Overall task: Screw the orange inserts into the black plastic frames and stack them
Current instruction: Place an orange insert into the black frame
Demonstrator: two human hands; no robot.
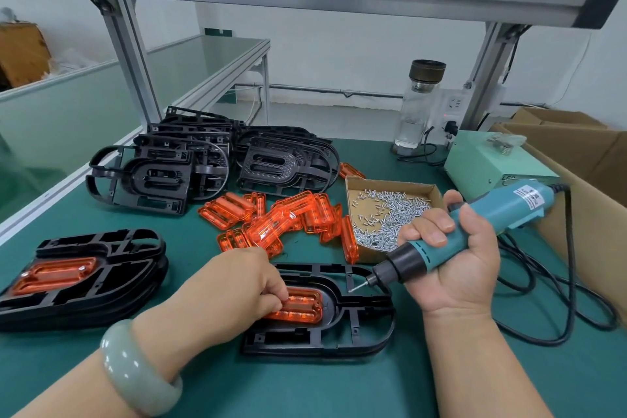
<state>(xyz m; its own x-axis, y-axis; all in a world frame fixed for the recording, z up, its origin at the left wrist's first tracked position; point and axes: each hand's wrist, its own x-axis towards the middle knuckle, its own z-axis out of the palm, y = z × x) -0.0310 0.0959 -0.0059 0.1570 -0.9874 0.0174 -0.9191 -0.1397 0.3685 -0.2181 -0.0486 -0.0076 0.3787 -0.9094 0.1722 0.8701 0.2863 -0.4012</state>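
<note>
A black plastic frame [356,332] lies on the green mat in front of me with an orange insert [305,307] seated in its recess. My left hand [234,288] presses its curled fingertips on the insert's left end. My right hand [454,254] grips a teal electric screwdriver [475,224]; its bit carries a screw just above the frame's right side. A stack of finished frames [81,278] with an orange insert sits at the left. Loose orange inserts [285,220] lie behind, and bare black frames [203,159] are piled further back.
A shallow cardboard tray of silver screws [390,210] sits right of the loose inserts. A green power box [488,159], a glass bottle [417,105] and a big cardboard box [583,159] stand at the right. The screwdriver's black cable [570,282] loops over the mat. An aluminium shelf frame is overhead.
</note>
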